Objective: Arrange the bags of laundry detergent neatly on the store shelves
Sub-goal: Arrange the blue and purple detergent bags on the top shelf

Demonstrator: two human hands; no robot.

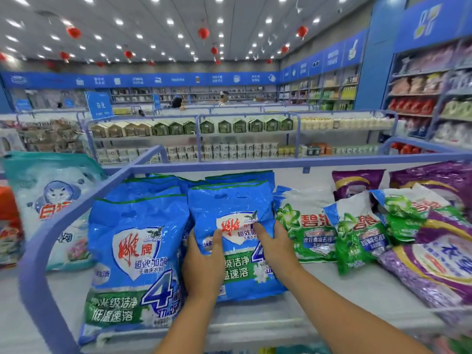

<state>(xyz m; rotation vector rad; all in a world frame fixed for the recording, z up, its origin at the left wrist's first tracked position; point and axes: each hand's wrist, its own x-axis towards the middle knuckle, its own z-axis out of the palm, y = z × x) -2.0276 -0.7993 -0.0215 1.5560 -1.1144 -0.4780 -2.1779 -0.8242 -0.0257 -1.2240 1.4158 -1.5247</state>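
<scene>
A blue detergent bag (231,208) stands upright in the middle of the white shelf (319,282). My left hand (203,264) grips its left edge and my right hand (277,247) grips its right side, thumbs on the front. More blue bags stand stacked behind it. Another blue bag (132,256) of the same kind stands to the left, leaning back on its own stack. Green and white bags (309,226) lie tilted to the right, one small green bag (357,238) leaning forward.
Purple bags (434,251) lie in a heap at the far right. A blue metal rail (51,238) frames the shelf on the left and back. Beyond it stands a teal cat-print bag (51,200). Other store shelves and distant people fill the background.
</scene>
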